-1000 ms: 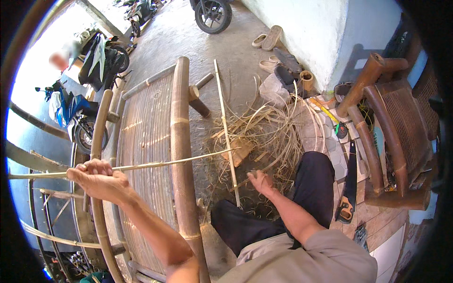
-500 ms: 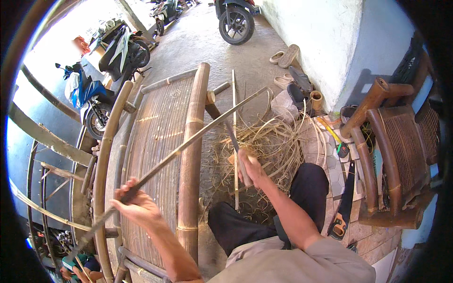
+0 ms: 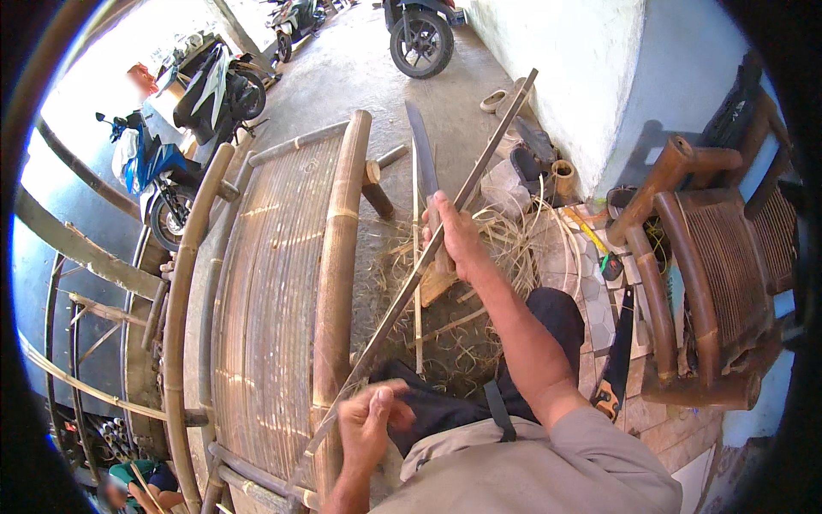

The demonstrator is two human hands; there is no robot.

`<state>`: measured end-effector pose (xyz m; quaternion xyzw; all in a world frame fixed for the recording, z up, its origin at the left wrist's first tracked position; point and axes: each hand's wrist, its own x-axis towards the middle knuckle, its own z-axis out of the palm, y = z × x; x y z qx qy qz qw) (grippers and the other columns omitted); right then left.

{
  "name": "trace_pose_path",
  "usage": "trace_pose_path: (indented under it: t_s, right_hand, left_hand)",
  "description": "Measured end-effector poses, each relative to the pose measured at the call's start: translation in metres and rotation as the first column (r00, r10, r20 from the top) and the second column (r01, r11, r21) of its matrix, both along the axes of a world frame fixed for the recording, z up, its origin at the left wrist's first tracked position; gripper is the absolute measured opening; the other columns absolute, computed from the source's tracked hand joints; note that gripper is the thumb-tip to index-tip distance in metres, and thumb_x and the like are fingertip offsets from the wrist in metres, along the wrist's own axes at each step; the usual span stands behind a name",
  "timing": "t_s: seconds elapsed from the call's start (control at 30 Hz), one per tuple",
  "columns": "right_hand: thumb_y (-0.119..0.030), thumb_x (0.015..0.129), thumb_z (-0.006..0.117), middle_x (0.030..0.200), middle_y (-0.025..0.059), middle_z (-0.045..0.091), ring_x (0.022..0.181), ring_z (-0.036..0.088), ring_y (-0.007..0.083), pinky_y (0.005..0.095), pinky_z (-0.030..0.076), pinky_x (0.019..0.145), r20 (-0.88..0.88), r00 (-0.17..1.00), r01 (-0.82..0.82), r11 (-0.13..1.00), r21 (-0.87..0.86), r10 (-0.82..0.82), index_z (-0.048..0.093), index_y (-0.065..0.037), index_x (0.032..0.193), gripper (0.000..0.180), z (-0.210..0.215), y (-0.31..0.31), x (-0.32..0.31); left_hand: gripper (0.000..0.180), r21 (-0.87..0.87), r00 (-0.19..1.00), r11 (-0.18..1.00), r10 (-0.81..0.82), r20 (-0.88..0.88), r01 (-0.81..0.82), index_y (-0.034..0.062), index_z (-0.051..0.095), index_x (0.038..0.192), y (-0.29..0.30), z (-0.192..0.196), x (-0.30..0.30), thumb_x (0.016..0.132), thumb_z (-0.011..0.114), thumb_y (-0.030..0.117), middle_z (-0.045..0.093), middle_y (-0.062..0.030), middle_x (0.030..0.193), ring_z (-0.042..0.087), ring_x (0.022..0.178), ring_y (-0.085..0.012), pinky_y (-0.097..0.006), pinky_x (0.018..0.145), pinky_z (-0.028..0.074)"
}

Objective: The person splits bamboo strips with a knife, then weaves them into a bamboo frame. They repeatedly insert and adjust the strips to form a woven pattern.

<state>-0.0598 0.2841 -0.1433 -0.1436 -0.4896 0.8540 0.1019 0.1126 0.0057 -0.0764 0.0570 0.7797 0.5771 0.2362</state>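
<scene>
My right hand (image 3: 462, 238) is closed round the handle of a machete (image 3: 421, 146), its dark blade pointing up and away. A long dark bamboo strip (image 3: 385, 330) slants from the upper right down to the lower left, crossing at my right hand's fingers; whether they also pinch it I cannot tell. At its lower end my left hand (image 3: 368, 424) is beside the strip, thumb raised and fingers loosely apart, slightly blurred, with nothing visible in them. A thin pale strip (image 3: 418, 321) stretches away from me beneath the machete.
To the left is a bamboo bench (image 3: 274, 283) with a slatted top. Curly shavings (image 3: 505, 248) lie ahead. On the right are a tape measure (image 3: 610, 265), a handsaw (image 3: 618, 351) and a bamboo chair (image 3: 719, 283). Motorbikes (image 3: 163, 171) stand further off; a person (image 3: 145, 484) sits lower left.
The dark strip has swung steeper, its far end moving up and right. My left hand has let go of it and come down right. My right hand has risen, turning the machete upright.
</scene>
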Motion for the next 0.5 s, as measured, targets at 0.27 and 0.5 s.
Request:
trace_pose_path:
  t_s: [0.27,0.5]
  right_hand:
    - [-0.062,0.097,0.055,0.068,0.0035,0.06,0.056,0.059,0.0125,0.0265,0.051,0.054,-0.075,0.99,-0.117,0.99,0.075,0.123,0.062,-0.004,0.1,0.059,0.062,0.014,0.028]
    - [-0.037,0.097,0.061,0.065,0.0051,0.058,0.051,0.057,0.0149,0.0318,0.049,0.048,0.212,0.973,-0.167,0.906,0.389,0.089,0.055,-0.001,0.101,0.036,-0.028,0.013,0.086]
  left_hand:
    - [0.034,-0.303,0.85,0.901,-0.405,-0.337,0.31,-0.0014,0.063,0.111,0.098,0.039,-0.116,0.102,0.059,0.031,0.062,-0.0035,0.079,0.062,0.076,-0.016,-0.035,0.071,0.053]
    - [0.044,-0.065,0.696,0.992,-0.124,-0.707,0.111,0.0085,0.062,0.123,0.133,0.149,-0.173,0.103,0.051,0.046,0.05,0.0018,0.073,0.046,0.064,-0.0074,-0.026,0.056,0.038]
